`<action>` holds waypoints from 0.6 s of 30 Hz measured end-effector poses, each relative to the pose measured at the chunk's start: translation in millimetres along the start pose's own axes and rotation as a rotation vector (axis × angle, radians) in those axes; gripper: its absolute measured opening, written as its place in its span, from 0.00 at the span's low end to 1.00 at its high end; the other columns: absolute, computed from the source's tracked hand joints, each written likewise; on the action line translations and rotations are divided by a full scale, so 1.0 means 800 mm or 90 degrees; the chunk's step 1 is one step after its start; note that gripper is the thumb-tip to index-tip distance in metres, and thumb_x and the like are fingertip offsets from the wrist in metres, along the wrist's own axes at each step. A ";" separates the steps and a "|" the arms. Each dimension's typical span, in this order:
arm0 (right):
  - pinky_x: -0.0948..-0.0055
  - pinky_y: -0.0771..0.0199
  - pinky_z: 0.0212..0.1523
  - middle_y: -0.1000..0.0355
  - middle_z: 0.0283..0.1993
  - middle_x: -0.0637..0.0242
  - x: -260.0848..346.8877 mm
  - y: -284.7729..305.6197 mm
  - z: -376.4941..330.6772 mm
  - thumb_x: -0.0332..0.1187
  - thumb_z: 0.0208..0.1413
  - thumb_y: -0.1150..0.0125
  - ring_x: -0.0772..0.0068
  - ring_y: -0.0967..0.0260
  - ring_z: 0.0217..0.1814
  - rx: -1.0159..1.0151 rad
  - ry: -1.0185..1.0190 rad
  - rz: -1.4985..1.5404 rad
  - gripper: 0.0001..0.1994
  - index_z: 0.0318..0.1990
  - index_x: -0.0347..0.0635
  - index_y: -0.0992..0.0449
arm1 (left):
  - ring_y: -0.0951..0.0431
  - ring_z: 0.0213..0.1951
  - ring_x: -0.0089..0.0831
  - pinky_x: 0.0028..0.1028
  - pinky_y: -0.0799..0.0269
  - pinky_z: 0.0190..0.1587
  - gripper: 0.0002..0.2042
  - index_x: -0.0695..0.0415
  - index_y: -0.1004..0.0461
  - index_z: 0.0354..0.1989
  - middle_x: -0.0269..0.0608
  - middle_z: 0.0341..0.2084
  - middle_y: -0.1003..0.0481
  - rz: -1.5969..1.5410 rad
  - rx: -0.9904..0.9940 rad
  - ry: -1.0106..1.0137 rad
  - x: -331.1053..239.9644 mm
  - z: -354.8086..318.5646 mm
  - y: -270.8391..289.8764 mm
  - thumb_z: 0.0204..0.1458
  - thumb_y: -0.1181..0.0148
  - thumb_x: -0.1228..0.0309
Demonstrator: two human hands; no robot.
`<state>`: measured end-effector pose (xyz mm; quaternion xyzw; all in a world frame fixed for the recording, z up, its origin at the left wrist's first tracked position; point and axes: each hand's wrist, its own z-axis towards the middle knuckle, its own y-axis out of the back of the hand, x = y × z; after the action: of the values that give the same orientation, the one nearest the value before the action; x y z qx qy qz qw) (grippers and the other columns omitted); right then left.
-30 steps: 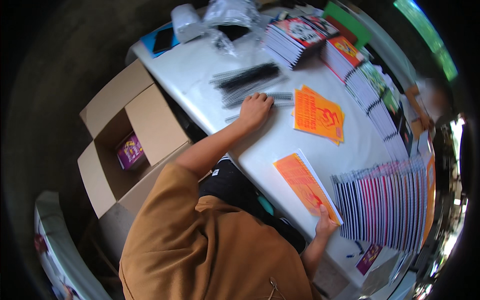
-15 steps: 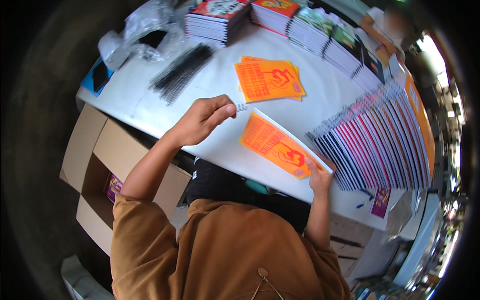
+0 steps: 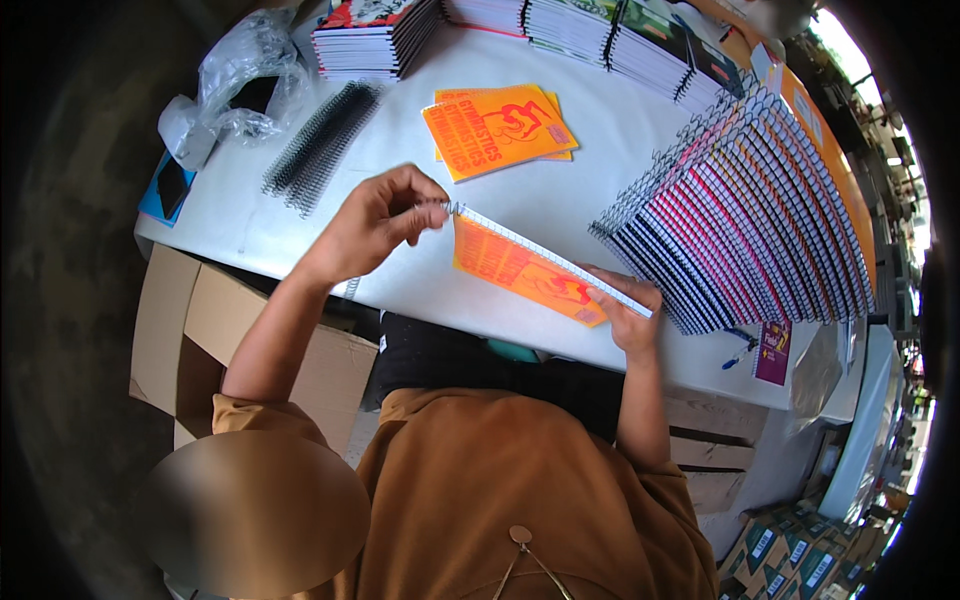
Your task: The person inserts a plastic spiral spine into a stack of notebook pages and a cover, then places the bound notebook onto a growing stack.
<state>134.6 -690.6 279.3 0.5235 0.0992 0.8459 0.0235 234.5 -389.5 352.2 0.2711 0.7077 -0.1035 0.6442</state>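
My left hand [image 3: 385, 225] is closed, thumb and fingers pinching a wire spiral coil [image 3: 452, 209]. The short end of that coil meets the upper left corner of an orange notebook [image 3: 520, 272], at its white punched edge. A bit of coil also shows below my left wrist; I cannot tell if it is the same one. My right hand [image 3: 632, 308] grips the notebook by its other end, keeping it tilted above the table's front edge. Beyond it, a few matching orange notebooks [image 3: 500, 130] lie stacked askew.
Loose black spiral coils [image 3: 325, 145] lie in a heap at the left, beside crumpled clear plastic [image 3: 245, 75]. Coil-bound notebooks [image 3: 735, 220] stand in a long leaning row at right. More stacks [image 3: 365, 45] line the far side. An open cardboard box [image 3: 225, 310] sits below the table's left edge.
My left hand has brought the coil from a small gap away to the notebook's corner. The notebook has turned so more of its punched edge shows. The whole view has shifted slightly.
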 end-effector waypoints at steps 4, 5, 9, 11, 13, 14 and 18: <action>0.74 0.28 0.44 0.25 0.39 0.57 0.005 -0.001 -0.010 0.21 0.51 0.45 0.72 0.27 0.40 -0.003 -0.109 0.070 0.11 0.42 0.30 0.26 | 0.33 0.33 0.19 0.21 0.36 0.34 0.05 0.57 0.31 0.31 0.33 0.39 0.32 0.256 0.066 -0.135 -0.026 -0.001 -0.001 0.48 0.41 0.73; 0.75 0.27 0.42 0.25 0.38 0.59 0.012 -0.021 -0.004 0.23 0.52 0.44 0.73 0.28 0.39 -0.111 -0.084 0.179 0.11 0.43 0.31 0.26 | 0.32 0.33 0.23 0.24 0.35 0.35 0.06 0.58 0.31 0.31 0.35 0.37 0.31 0.329 0.023 -0.225 -0.027 -0.001 -0.005 0.47 0.40 0.74; 0.73 0.27 0.44 0.25 0.40 0.58 0.005 -0.008 -0.021 0.21 0.50 0.44 0.71 0.27 0.40 -0.017 -0.174 0.040 0.12 0.44 0.33 0.26 | 0.29 0.39 0.39 0.34 0.34 0.45 0.09 0.60 0.29 0.33 0.44 0.36 0.28 0.574 0.064 -0.270 -0.056 0.003 -0.006 0.45 0.39 0.72; 0.74 0.27 0.44 0.25 0.42 0.58 0.009 -0.008 -0.020 0.19 0.48 0.44 0.70 0.27 0.41 -0.023 -0.116 0.025 0.14 0.44 0.34 0.26 | 0.29 0.45 0.41 0.33 0.36 0.51 0.12 0.60 0.28 0.38 0.45 0.40 0.28 0.721 0.074 -0.158 -0.082 0.005 -0.025 0.44 0.40 0.72; 0.74 0.28 0.47 0.27 0.45 0.57 0.008 -0.007 -0.019 0.16 0.42 0.46 0.64 0.27 0.46 -0.013 -0.015 0.002 0.18 0.45 0.34 0.27 | 0.29 0.45 0.40 0.33 0.36 0.51 0.12 0.60 0.28 0.38 0.44 0.39 0.27 0.732 -0.003 -0.293 -0.065 0.005 -0.031 0.44 0.40 0.73; 0.74 0.28 0.47 0.27 0.45 0.57 0.005 -0.007 -0.018 0.16 0.42 0.46 0.64 0.27 0.46 -0.032 -0.014 -0.010 0.18 0.45 0.34 0.27 | 0.29 0.45 0.38 0.33 0.37 0.51 0.12 0.60 0.28 0.38 0.42 0.37 0.27 0.729 -0.085 -0.423 -0.055 0.006 -0.030 0.44 0.40 0.74; 0.71 0.29 0.49 0.28 0.45 0.54 0.000 -0.015 -0.020 0.18 0.42 0.46 0.60 0.28 0.48 -0.017 0.053 -0.050 0.18 0.45 0.32 0.27 | 0.28 0.40 0.42 0.35 0.33 0.44 0.13 0.61 0.28 0.37 0.42 0.37 0.27 0.762 0.101 -0.154 -0.086 0.001 -0.023 0.41 0.39 0.75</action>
<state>119.6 -681.6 269.9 0.4834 0.1095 0.8665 0.0599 227.1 -422.4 414.9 0.6547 0.3449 0.1939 0.6440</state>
